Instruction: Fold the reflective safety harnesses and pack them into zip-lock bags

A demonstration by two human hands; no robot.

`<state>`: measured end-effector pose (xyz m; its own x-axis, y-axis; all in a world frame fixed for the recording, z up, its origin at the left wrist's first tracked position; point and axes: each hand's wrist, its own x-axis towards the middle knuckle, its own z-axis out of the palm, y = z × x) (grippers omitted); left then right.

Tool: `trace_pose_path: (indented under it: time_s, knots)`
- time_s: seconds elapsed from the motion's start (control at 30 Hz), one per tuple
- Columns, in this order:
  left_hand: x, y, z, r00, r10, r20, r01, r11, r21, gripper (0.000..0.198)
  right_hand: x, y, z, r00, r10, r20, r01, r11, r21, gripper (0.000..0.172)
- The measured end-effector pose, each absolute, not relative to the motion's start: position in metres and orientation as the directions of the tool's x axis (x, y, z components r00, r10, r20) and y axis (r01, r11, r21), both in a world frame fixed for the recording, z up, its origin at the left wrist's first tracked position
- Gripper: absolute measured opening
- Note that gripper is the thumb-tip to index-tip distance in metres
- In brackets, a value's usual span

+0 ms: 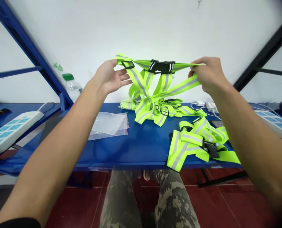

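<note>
A neon-yellow reflective vest (139, 79) made of straps with grey stripes hangs stretched between my hands above the table. My left hand (112, 76) pinches its left end beside a black slider buckle (127, 64), the other fingers loosely spread. On the right, my right hand (208, 74) is closed around the belt and a lower strap. The black side-release buckle (162, 66) is fastened midway along the belt. Loose straps droop from it toward the table. A second reflective vest (190, 142) lies bunched at the front right, and more folded yellow straps (179, 109) lie behind.
Clear zip bags (109, 125) lie left of centre on the blue table (131, 148). A green-capped bottle (72, 85) stands at the back left. Power strips (15, 129) flank both sides; white chargers with cables (209, 106) sit behind my right forearm. Metal frame posts rise on both sides.
</note>
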<state>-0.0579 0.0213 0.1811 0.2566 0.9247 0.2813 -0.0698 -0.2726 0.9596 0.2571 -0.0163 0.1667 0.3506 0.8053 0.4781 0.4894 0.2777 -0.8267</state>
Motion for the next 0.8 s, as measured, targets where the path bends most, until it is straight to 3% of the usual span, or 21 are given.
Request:
trace_pose_path:
  time_s: [0.07, 0.17, 0.27, 0.4, 0.53, 0.63, 0.8]
  knots:
    - [-0.055, 0.024, 0.182, 0.276, 0.927, 0.253, -0.172, -0.211, 0.962, 0.021, 0.253, -0.018, 0.177, 0.325, 0.837, 0.439, 0.33, 0.335, -0.883, 0.016]
    - [-0.054, 0.03, 0.185, 0.274, 0.928, 0.251, -0.221, -0.193, 0.956, 0.013, 0.249, -0.029, 0.187, 0.209, 0.889, 0.409, 0.269, 0.35, -0.898, 0.015]
    - [-0.063, 0.03, 0.19, 0.325, 0.928, 0.18, -0.058, -0.171, 0.984, 0.013, 0.256, -0.041, 0.19, 0.128, 0.944, 0.305, 0.288, 0.259, -0.922, 0.021]
    - [-0.081, 0.018, 0.191, 0.362, 0.932, 0.002, 0.25, -0.099, 0.963, 0.029, 0.279, -0.044, 0.187, 0.066, 0.987, 0.145, 0.317, 0.117, -0.941, 0.027]
    - [-0.095, 0.013, 0.184, 0.374, 0.927, 0.03, 0.389, -0.187, 0.902, 0.046, 0.297, -0.036, 0.178, 0.271, 0.933, 0.236, 0.172, 0.194, -0.966, 0.023]
    - [-0.099, 0.015, 0.183, 0.466, 0.885, -0.019, 0.452, -0.22, 0.864, 0.056, 0.299, -0.033, 0.172, 0.455, 0.842, 0.29, 0.157, 0.245, -0.957, 0.023]
    - [-0.095, 0.01, 0.195, 0.459, 0.887, -0.039, 0.562, -0.256, 0.786, 0.05, 0.291, -0.035, 0.17, 0.481, 0.809, 0.339, 0.229, 0.258, -0.939, 0.021]
